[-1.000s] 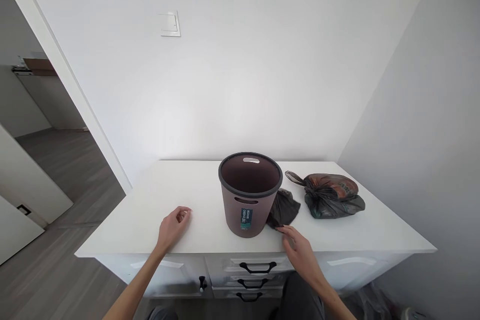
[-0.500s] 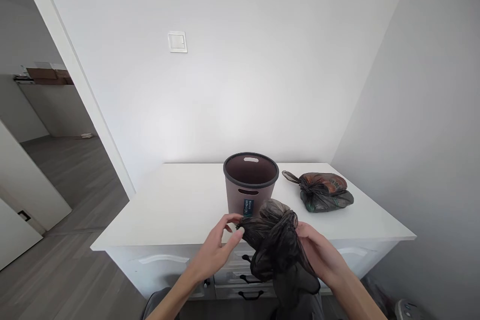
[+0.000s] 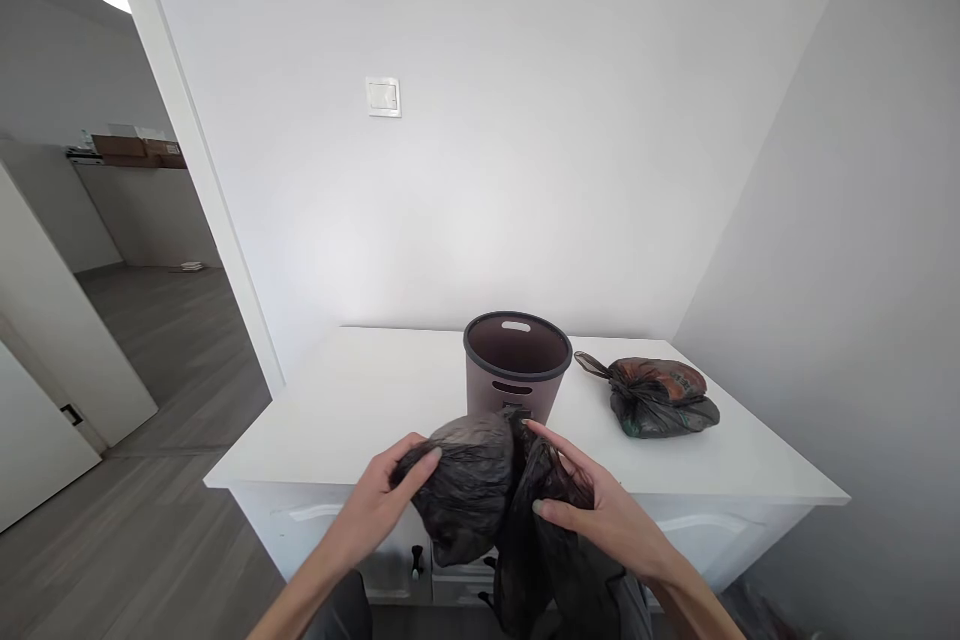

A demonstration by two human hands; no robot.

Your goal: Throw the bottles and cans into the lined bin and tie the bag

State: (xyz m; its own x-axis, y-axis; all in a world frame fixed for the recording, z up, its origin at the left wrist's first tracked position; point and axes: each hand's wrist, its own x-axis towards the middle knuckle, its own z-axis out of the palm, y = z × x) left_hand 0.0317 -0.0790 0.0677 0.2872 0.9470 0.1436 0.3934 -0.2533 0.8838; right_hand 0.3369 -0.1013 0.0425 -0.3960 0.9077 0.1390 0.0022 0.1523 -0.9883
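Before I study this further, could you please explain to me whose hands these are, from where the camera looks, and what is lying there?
There is no machine here: these are one person's bare hands. The camera sits on that person's head and looks forward and down, so the left hand appears at left and the right hand at right. Between them they hold a crumpled, dark plastic bag. Behind it, on the white cabinet, stands a bin. To the bin's right lies a tied bag, with something reddish showing through.
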